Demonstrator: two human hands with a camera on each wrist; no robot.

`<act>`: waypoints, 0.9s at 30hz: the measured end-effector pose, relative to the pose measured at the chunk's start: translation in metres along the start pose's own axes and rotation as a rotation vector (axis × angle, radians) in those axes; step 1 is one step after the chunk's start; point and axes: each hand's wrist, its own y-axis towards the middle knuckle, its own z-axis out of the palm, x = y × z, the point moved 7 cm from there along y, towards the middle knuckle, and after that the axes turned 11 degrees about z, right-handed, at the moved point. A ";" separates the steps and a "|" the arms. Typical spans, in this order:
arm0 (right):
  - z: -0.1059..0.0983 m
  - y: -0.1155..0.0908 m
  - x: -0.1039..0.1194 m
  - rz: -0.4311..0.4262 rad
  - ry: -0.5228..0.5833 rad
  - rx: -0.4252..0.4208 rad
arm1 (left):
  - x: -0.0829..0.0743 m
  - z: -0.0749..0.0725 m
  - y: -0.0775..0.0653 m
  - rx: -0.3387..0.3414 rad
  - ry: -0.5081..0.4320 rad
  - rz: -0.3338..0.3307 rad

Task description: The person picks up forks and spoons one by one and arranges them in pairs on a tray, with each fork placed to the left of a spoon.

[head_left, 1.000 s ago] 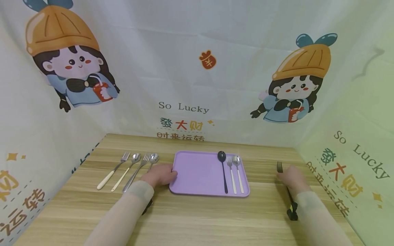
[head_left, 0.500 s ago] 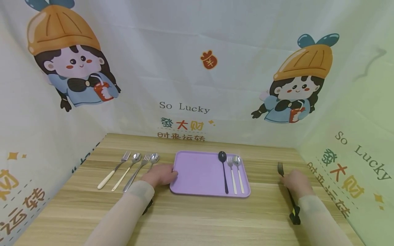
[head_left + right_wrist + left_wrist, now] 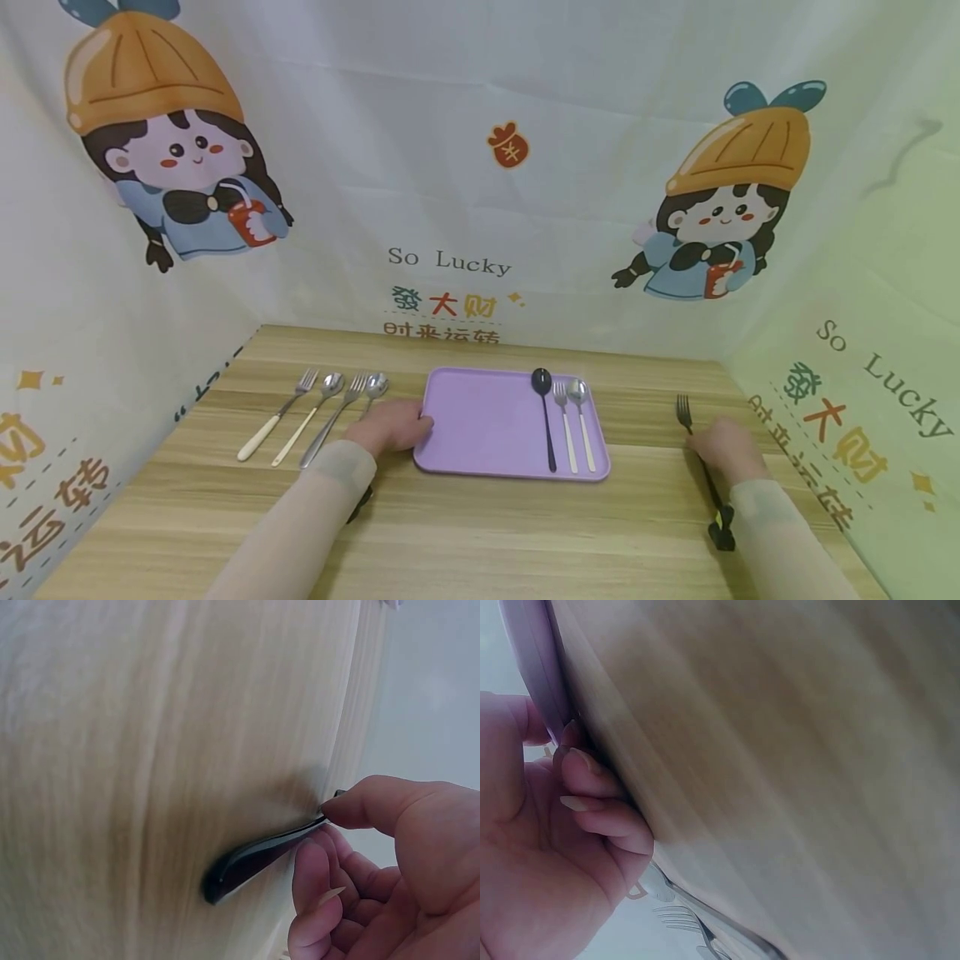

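My right hand pinches the black fork, its long axis near-far, tines far, right of the purple tray; my left hand pinches the tray's left rim.

Your head camera looks forward and down from behind your left hand and right hand, taking in the desk between and the cloth beyond. Each wrist camera sits close and tilted, facing its own hand's inner side. Head and left wrist views share the tray; head and right wrist share the fork.
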 end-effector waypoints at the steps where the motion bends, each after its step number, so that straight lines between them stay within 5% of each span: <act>1: 0.000 -0.001 0.001 -0.002 -0.001 0.000 | -0.003 -0.002 -0.003 0.002 -0.003 0.000; 10: -0.002 -0.021 0.012 0.039 -0.013 0.025 | -0.023 -0.015 -0.018 0.009 0.002 0.022; 15: 0.000 -0.013 0.008 0.012 -0.024 0.021 | -0.033 -0.022 -0.027 0.005 -0.015 0.010; 21: 0.004 0.002 0.001 0.007 -0.023 0.021 | -0.018 -0.012 -0.016 -0.011 -0.011 0.017; 27: -0.016 -0.053 0.037 0.005 -0.036 0.018 | -0.001 0.000 -0.001 0.002 0.003 0.009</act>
